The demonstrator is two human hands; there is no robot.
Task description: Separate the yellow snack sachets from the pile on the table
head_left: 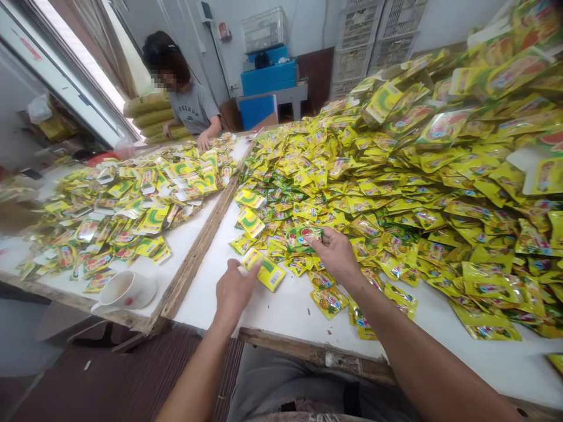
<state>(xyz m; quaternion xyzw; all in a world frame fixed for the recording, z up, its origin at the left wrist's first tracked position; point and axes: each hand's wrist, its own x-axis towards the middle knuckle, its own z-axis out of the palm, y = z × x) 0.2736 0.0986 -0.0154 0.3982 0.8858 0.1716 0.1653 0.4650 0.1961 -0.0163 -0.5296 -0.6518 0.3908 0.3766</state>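
Observation:
Between the thumb and fingers of my left hand (236, 288) is a yellow packet (270, 275) with a green curve and a barcode, held low over the white table. My right hand (336, 253) pinches a small green and red sachet (303, 239) by its right end, at the near edge of a large heap of yellow sachets (378, 193). Two yellow packets with green curves (250, 222) lie just beyond my left hand. A few loose sachets (329, 301) rest on the table below my right hand.
A second table on the left bears a pile of yellow packets (153, 218) and a white cup (127, 289). Wooden edging (200, 246) runs between the tables. Across the left table stands a person (196, 108) with a hand on the pile. Crates and blue boxes (269, 78) stand behind.

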